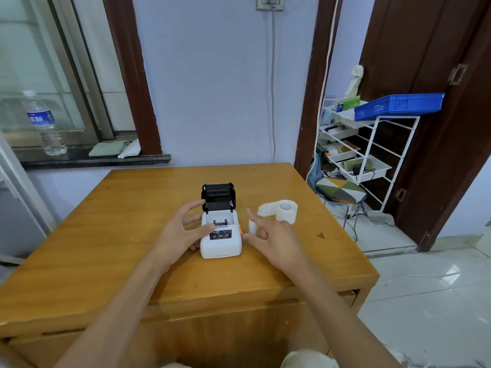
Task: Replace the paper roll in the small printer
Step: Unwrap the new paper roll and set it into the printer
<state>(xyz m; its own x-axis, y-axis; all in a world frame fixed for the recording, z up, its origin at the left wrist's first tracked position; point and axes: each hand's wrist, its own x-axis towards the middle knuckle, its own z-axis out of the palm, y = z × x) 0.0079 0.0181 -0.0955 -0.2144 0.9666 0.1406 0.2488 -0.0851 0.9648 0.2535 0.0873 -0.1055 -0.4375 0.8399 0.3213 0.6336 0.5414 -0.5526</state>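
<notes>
A small white printer (pixel 221 244) sits mid-table with its black lid (pixel 218 196) swung open and upright. Its paper bay looks empty. My left hand (pixel 183 229) grips the printer's left side, thumb on its top face. My right hand (pixel 276 240) is just right of the printer, with thumb and forefinger loosely around a small white paper core (pixel 253 226) that stands upright at table level. A fuller white paper roll (pixel 287 211) stands behind my right hand with a loose tail curling to its left.
The wooden table (pixel 132 235) ends about a hand's width right of the roll. A stool (pixel 340 191) and a white wire rack (pixel 372 150) carrying a blue tray (pixel 398 105) stand beyond the right edge. A water bottle (pixel 46 123) is on the windowsill at the left.
</notes>
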